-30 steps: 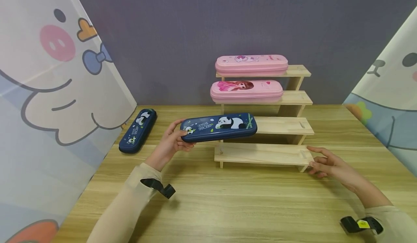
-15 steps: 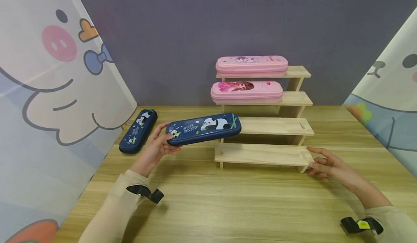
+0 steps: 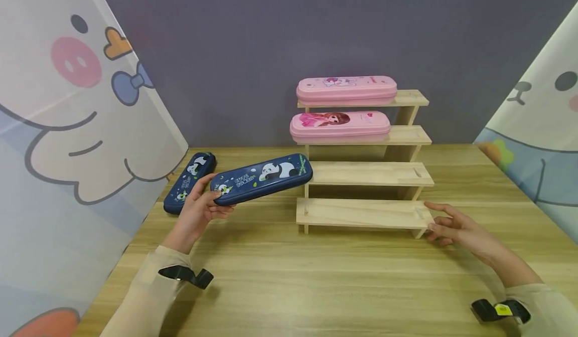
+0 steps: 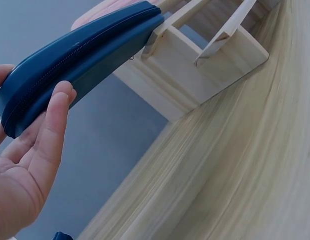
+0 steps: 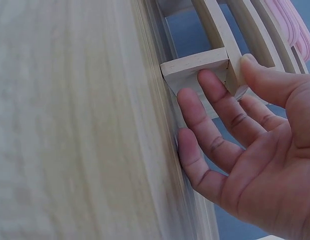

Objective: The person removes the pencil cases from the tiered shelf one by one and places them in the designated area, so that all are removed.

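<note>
My left hand holds a dark blue pencil case by its left end, thumb on top and fingers beneath. The case, printed with a panda, is raised above the table, tilted with its right end higher and overlapping the left side of a four-step wooden display rack in the head view. In the left wrist view its zipped side shows. Round the right end of the rack's lowest shelf, my right hand grips with thumb at the front edge and fingers against the end and leg.
Pink pencil cases lie on the rack: a rabbit one on the top step, a doll one below it. Another blue panda pencil case lies slanted on the table at left, behind my left hand. A grey wall stands behind.
My left hand has carried the blue pencil case leftward, away from the rack's steps, and its right end has tilted up. The right hand stays at the rack.
</note>
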